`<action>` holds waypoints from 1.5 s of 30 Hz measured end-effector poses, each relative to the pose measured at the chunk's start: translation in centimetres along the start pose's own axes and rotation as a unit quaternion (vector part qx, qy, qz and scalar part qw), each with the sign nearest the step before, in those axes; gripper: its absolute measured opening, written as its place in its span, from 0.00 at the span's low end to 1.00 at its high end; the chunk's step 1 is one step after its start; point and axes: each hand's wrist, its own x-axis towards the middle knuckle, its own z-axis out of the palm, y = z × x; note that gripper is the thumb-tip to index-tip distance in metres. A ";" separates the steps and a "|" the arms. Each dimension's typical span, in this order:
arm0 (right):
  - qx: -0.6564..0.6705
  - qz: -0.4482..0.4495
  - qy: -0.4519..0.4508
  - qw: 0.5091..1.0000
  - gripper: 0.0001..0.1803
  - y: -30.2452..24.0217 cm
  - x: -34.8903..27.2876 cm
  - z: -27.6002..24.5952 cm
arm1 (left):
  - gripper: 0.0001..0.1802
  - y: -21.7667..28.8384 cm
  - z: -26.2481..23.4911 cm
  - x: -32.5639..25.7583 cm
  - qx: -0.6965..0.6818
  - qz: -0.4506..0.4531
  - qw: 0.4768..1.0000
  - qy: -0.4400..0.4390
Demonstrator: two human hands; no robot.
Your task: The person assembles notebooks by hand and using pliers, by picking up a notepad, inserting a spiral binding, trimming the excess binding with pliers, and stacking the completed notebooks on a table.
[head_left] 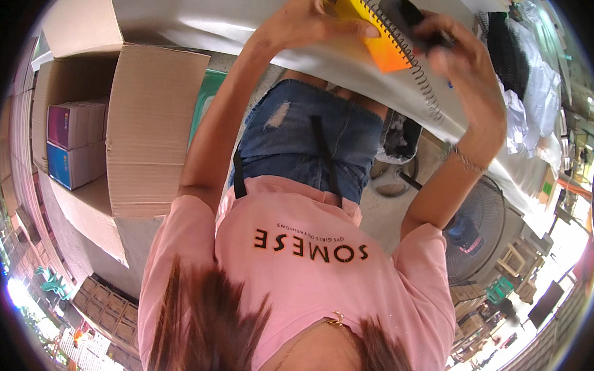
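Note:
At the top of the head view, my left hand (303, 21) grips a yellow and orange notebook (388, 52), its thumb lying across the cover. A dark spiral coil (423, 85) runs along the notebook's edge, and its loose end sticks out past the lower corner. My right hand (468, 57) is beside that edge, fingers bent and partly smeared by motion. It holds a black rounded object (401, 12) against the coil; the exact kind cannot be made out. Both hands are over a pale tabletop (185, 15).
On the left stands an open cardboard box (156, 131) with stacked purple and blue packs or books (76, 142) inside. Clear plastic bags (536, 76) and dark material lie at the table's right. A round fan (479, 224) stands below them. Stacked cartons (106, 310) are farther off.

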 end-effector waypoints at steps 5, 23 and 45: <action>0.002 0.004 -0.005 1.000 0.38 0.2 0.2 0.5 | 0.40 0.1 -0.2 0.2 0.075 0.057 0.996 -0.006; 0.035 -0.064 -0.029 0.997 0.22 -1.2 1.2 1.6 | 0.39 -0.5 0.0 0.1 -0.193 -0.031 0.980 -0.042; -0.356 0.104 0.474 0.798 0.27 8.3 -4.8 -1.1 | 0.16 1.9 2.5 -0.9 0.012 -0.031 0.986 0.166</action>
